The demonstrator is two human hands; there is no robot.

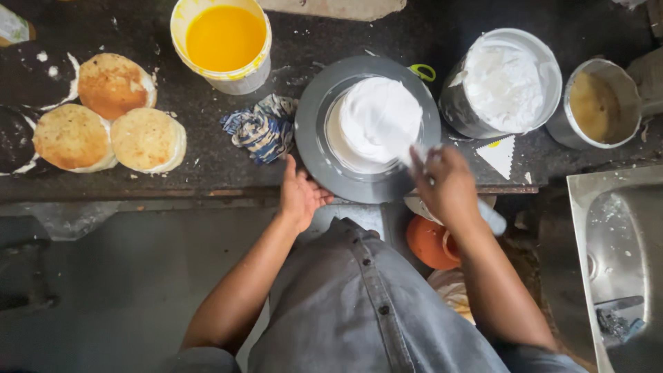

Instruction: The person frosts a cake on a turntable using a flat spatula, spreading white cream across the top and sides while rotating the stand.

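Top-down view, person at a dark counter [207, 173]. Left hand [300, 195] sits at 7 o'clock of the grey turntable [311, 138], fingers loosely curled against its rim, thumb up toward the plate edge; touching it, not gripping anything else. Right hand [449, 185] is at 4 o'clock of the turntable, closed around the handle of a spatula [492, 217], whose pale butt end sticks out behind the wrist. The blade end at the cake side is motion-blurred, so I cannot tell its exact angle. White frosted cake [378, 119] sits centred on the turntable, top and sides covered in cream.

Around it: striped cloth [261, 128] at 9 o'clock, just beside the turntable. Yellow-filled bucket [222, 40] at 11 o'clock. Steel pot of white cream [507, 79] at 2 o'clock, near; a steel cup with brown liquid [597, 103] further right. White toothed scraper [498, 155] at 3 o'clock on the counter. Three bare sponge rounds [110, 121] well apart on the far left. Steel sink [615, 262] at lower right.

Risks, as judgement: the turntable overhangs the counter's front edge slightly, so a hard push from the left hand could tip or shift it. Uneven blade pressure could gouge the cream or scrape down to sponge. The cloth lies close enough to catch the spinning rim.
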